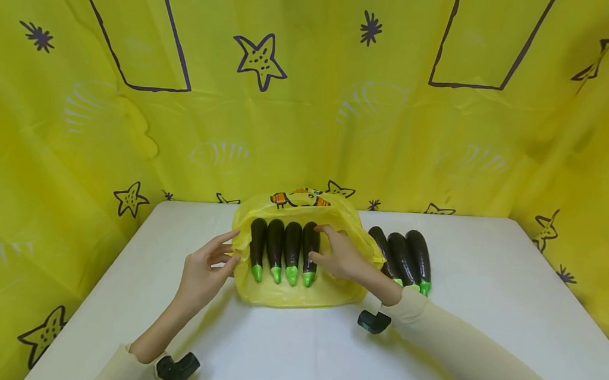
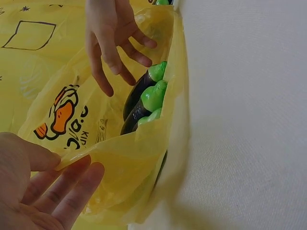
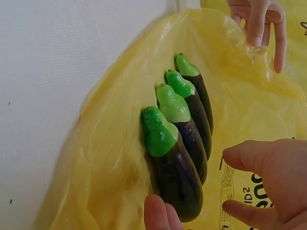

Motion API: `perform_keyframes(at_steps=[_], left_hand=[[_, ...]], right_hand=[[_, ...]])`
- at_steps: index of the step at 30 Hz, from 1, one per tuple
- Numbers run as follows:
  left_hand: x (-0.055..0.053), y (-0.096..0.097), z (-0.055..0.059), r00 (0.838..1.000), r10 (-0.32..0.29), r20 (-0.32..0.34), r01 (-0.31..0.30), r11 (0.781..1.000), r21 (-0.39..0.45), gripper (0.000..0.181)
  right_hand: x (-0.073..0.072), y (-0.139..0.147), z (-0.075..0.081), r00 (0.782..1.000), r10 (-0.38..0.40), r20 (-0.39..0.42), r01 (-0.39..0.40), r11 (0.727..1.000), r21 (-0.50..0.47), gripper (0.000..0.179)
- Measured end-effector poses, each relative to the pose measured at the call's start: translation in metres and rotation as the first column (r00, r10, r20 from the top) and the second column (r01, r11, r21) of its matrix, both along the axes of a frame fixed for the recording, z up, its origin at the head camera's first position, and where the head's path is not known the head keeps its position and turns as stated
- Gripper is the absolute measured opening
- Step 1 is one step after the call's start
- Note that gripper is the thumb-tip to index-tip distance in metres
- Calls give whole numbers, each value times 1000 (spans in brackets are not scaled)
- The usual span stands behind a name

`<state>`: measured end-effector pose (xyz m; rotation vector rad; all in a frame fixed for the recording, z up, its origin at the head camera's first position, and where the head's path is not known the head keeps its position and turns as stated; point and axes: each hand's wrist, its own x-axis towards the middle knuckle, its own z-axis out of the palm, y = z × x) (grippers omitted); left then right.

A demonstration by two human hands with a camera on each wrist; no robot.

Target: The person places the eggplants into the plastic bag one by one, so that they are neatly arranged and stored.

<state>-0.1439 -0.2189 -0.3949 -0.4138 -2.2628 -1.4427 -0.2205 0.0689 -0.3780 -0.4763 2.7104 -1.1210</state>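
Observation:
A yellow plastic bag lies on the table with its mouth spread wide. Inside it, several dark purple eggplants with green stem ends lie side by side in a row. My left hand pinches the bag's left rim between thumb and fingers, as the left wrist view shows. Over the rightmost eggplant in the bag is my right hand, its fingers spread apart; whether a fingertip touches the eggplant I cannot tell. A printed cartoon figure shows on the bag's inner side.
Three more eggplants lie on the white table to the right of the bag, partly hidden by my right forearm. A yellow curtain with star drawings hangs behind and at both sides. Black wrist devices sit on both wrists.

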Motion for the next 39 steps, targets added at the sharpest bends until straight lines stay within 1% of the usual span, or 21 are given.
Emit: perform_keyframes(at_steps=[8,15,21,26,29,31,36,39], left_hand=[[0,1,0,1000,7,10,-7,1000,-7,52],[0,1,0,1000,6,7,-6,1000,-7,52],[0,0,-1,1000,7,1,-7,1000,0,53],[0,0,-3,1000,2,-14,-2,1000,2,53],[0,0,-3,1000,1,-17,-1,1000,2,53],[0,1,-3,1000,3,-16,-3,1000,2,53],[-1,1,-3,1000,7,-12,-7,1000,-2,53],[-1,1,-3,1000,5,-10,-5,1000,-1,53]], right_hand=[[8,2,2,998,27,-52,-25,999,24,64],[14,2,2,994,52,-92,-50,999,22,62],[21,4,5,991,83,-104,-81,997,18,63],[28,7,8,987,131,-97,-133,991,-19,65],[34,8,8,978,173,-113,-179,983,-49,66],[36,10,8,968,205,-144,-216,975,-61,66],[40,13,6,928,280,-247,-310,946,-93,63],[41,16,6,909,303,-286,-351,926,-136,61]])
